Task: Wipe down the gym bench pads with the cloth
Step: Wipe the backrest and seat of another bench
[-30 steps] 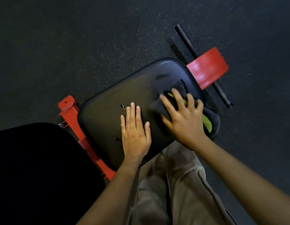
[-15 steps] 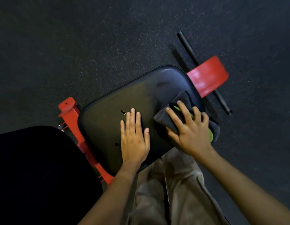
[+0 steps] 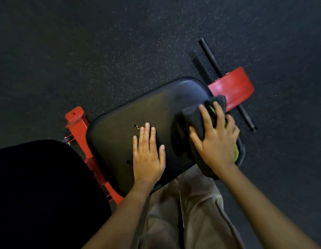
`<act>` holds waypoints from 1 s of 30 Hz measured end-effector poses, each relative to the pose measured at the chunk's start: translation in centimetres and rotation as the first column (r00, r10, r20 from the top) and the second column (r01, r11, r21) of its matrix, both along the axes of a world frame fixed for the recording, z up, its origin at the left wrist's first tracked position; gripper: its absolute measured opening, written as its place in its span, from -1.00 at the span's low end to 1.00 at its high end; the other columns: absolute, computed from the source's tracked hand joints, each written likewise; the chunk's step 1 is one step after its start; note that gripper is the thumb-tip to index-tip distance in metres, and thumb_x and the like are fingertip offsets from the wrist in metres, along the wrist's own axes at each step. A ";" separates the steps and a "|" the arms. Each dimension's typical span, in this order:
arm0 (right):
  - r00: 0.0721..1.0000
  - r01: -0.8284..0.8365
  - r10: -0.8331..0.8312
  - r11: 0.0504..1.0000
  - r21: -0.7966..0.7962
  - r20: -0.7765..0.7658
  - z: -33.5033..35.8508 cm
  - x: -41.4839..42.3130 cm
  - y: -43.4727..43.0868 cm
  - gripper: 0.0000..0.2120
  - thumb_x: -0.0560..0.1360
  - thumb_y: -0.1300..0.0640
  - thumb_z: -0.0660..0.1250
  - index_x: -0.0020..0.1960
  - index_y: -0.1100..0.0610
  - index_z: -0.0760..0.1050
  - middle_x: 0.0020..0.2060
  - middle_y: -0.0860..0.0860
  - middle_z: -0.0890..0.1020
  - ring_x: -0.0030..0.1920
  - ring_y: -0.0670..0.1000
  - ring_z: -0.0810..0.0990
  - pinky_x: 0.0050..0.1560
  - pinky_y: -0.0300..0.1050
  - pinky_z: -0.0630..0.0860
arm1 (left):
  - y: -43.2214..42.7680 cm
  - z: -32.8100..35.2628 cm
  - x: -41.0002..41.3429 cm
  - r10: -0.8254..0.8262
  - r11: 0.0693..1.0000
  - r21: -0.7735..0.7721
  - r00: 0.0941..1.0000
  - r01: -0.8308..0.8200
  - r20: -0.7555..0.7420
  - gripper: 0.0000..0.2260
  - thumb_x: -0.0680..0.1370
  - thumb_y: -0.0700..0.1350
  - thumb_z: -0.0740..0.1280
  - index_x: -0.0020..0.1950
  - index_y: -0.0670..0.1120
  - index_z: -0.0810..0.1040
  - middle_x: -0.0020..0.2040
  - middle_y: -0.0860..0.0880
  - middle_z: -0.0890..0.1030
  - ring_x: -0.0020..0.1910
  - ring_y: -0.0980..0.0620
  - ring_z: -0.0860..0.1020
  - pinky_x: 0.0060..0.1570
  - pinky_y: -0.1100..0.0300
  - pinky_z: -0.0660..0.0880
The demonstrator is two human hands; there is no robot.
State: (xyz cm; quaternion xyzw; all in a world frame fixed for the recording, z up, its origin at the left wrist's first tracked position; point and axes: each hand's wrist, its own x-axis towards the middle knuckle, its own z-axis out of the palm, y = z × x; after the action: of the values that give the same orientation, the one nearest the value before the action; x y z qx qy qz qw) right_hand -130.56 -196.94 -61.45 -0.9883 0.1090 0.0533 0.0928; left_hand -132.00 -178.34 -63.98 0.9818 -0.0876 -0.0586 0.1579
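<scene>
My right hand (image 3: 217,141) has slid the dark cloth (image 3: 192,115) out to the right end of the black bench pad (image 3: 120,141), just beside the red roller (image 3: 233,87); its fingers (image 3: 204,114) are spread, pressing the cloth down. My left hand (image 3: 147,159) lies flat on the pad's middle, fingers straight

Black pad (image 3: 138,112); red frame (image 3: 79,128); seemingly grey-green cloth (image 3: 194,114)

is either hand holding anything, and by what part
The right hand presses the cloth onto the bench pad, fingers spread over its bunched middle. The left hand lies flat on the pad, holding nothing.
</scene>
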 end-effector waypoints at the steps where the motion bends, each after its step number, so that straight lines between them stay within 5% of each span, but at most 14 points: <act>1: 1.000 -0.004 0.004 1.000 -0.010 -0.007 0.0 -0.9 -0.1 -0.43 0.52 -0.20 0.13 0.47 -0.03 0.23 0.44 0.12 0.23 0.22 0.32 0.34 0.05 0.25 0.38 | 0.0 0.0 0.0 0.001 1.000 0.000 1.000 -0.001 0.004 -0.54 0.58 -0.05 0.13 0.43 -0.25 0.28 0.46 -0.22 0.29 0.47 -0.11 0.17 0.46 0.02 -0.02; 6: 0.999 -0.014 0.012 0.999 -0.053 -0.041 -0.3 5.7 0.9 -0.42 0.51 -0.22 0.12 0.46 0.01 0.26 0.40 0.22 0.34 0.20 0.36 0.43 0.01 0.25 0.41 | 0.0 -0.2 -0.2 -0.005 1.000 0.009 1.000 0.005 0.008 -0.54 0.58 -0.06 0.13 0.44 -0.24 0.27 0.46 -0.22 0.28 0.48 -0.11 0.17 0.46 0.00 0.00; 10: 0.988 -0.059 0.059 0.998 0.001 -0.141 0.3 12.4 2.7 -0.38 0.56 -0.23 0.12 0.54 -0.01 0.13 0.49 0.17 0.21 0.36 0.31 0.27 0.22 0.27 0.27 | 0.0 -0.1 -0.2 -0.009 1.000 0.022 1.000 0.009 0.009 -0.54 0.59 -0.06 0.12 0.44 -0.26 0.29 0.46 -0.22 0.28 0.47 -0.12 0.18 0.46 0.01 -0.01; 19: 0.956 -0.288 0.289 0.957 -0.037 0.050 -0.2 -3.1 2.0 -0.45 0.52 -0.19 0.19 0.47 -0.08 0.28 0.47 0.07 0.30 0.21 0.27 0.37 0.11 0.23 0.41 | 0.0 -0.2 0.0 -0.013 1.000 0.009 1.000 0.013 0.011 -0.53 0.56 -0.06 0.14 0.43 -0.25 0.26 0.45 -0.24 0.29 0.46 -0.13 0.19 0.45 -0.03 0.02; 24: 0.982 -0.181 0.176 0.981 -0.067 -0.074 -0.1 4.1 5.2 -0.38 0.48 -0.22 0.10 0.50 -0.05 0.24 0.45 0.14 0.33 0.27 0.34 0.36 0.12 0.33 0.39 | 0.0 -0.4 -0.2 -0.020 1.000 0.014 1.000 0.020 0.023 -0.53 0.58 -0.06 0.13 0.43 -0.25 0.25 0.45 -0.25 0.30 0.46 -0.14 0.18 0.44 -0.05 0.03; 27: 0.968 -0.158 0.154 0.987 -0.001 -0.198 0.4 9.0 7.3 -0.34 0.56 -0.23 0.11 0.57 -0.04 0.02 0.54 0.15 0.12 0.42 0.35 0.21 0.27 0.36 0.24 | -0.1 -0.3 -0.1 -0.015 1.000 0.025 1.000 0.015 0.019 -0.54 0.58 -0.06 0.12 0.43 -0.26 0.26 0.45 -0.24 0.29 0.46 -0.13 0.18 0.44 -0.05 0.04; 30: 0.978 -0.184 0.182 0.983 -0.012 -0.097 0.6 8.4 7.1 -0.36 0.54 -0.22 0.15 0.55 -0.01 0.13 0.51 0.15 0.22 0.37 0.35 0.31 0.24 0.34 0.30 | 0.0 -0.2 0.0 -0.014 1.000 0.014 1.000 0.014 0.014 -0.54 0.57 -0.07 0.12 0.42 -0.26 0.27 0.45 -0.24 0.29 0.46 -0.13 0.18 0.44 -0.05 0.04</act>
State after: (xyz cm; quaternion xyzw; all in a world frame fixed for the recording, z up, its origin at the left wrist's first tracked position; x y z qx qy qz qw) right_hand -122.13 -189.83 -60.84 -0.9913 0.0224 0.1077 0.0717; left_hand -131.96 -178.32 -64.20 0.9826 -0.0954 -0.0532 0.1500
